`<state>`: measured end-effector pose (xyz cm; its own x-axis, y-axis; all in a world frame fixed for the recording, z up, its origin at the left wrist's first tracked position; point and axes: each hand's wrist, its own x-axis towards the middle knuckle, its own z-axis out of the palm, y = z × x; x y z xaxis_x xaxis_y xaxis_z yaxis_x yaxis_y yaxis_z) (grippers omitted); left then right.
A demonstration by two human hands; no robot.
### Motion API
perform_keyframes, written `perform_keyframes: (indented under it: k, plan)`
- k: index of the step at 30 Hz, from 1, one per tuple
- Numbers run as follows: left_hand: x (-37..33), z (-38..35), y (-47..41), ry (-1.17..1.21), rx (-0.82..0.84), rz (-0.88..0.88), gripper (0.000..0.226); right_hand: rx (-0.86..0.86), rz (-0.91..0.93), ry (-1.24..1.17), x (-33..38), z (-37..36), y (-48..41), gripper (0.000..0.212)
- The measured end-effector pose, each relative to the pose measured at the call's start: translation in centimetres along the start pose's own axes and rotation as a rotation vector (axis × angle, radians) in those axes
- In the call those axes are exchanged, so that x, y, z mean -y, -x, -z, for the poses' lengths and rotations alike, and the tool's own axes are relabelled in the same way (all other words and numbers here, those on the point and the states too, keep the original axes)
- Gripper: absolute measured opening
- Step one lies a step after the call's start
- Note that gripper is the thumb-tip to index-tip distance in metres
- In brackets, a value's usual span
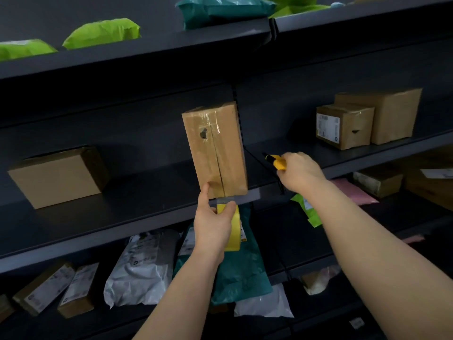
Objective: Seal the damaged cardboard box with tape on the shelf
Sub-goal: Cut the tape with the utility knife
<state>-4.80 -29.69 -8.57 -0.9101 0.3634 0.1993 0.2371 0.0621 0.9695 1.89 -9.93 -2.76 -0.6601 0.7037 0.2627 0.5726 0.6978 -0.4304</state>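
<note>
Left hand point(213, 224) grips tape roll point(235, 218), forefinger pressing box point(215, 148), upright at the shelf point(110, 217) front edge; right hand point(301, 173) clasps cutter point(277, 161). Risk: taut tape could drag the tall box off that edge.

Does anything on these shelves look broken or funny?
Yes. The upright cardboard box on the middle shelf has a ragged hole in its front, left of the seam. The smaller labelled box farther right has a tear too.

Dim scene, light falling from above and in front; shelf point(147, 212) recesses sink into shadow. Tape glare on the cardboard box point(215, 148). Soft focus, edges bowed.
</note>
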Motion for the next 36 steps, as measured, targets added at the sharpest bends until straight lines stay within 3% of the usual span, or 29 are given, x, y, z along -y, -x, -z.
perform_keyframes:
  k: [7,9,11,12,14,16,17,19,22,28,36]
  plan:
    - [0.1,-0.2,0.0,-0.021,-0.002,0.02,0.077,0.027,0.041,0.185,0.7,-2.5,-2.2,0.041]
    - [0.4,-0.2,0.1,-0.028,-0.001,0.023,0.074,-0.093,0.082,-0.034,1.5,-2.1,-1.3,0.052]
    - [0.9,-0.3,0.3,-0.054,-0.016,0.014,0.068,-0.215,0.204,-0.477,3.3,-1.9,1.0,0.064]
    - [1.1,-0.4,0.5,-0.05,-0.031,0.015,0.063,-0.198,0.275,-0.659,4.3,-2.0,2.4,0.07]
    - [1.5,-0.7,0.5,-0.018,-0.058,0.059,0.052,-0.077,0.324,-0.8,6.0,-3.1,4.0,0.093]
    - [1.5,-0.9,0.4,0.003,-0.069,0.121,0.046,-0.026,0.28,-0.751,6.4,-4.7,3.8,0.112]
    - [1.4,-0.9,0.3,0.004,-0.069,0.136,0.045,-0.029,0.255,-0.725,6.3,-5.2,3.5,0.112]
    - [1.3,-1.0,0.0,-0.02,-0.081,0.152,0.045,-0.026,0.222,-0.708,6.2,-5.9,3.0,0.098]
    - [1.3,-1.2,-0.6,-0.048,-0.13,0.183,0.021,-0.008,0.223,-0.625,5.8,-6.3,2.7,0.084]
    - [1.7,-1.7,-1.4,0.003,-0.165,0.277,0.008,-0.047,0.207,-0.479,5.7,-6.4,2.6,0.075]
    - [5.8,-1.6,1.4,-0.135,0.051,0.472,0.004,-0.106,0.169,-0.296,6.2,-6.6,2.3,0.075]
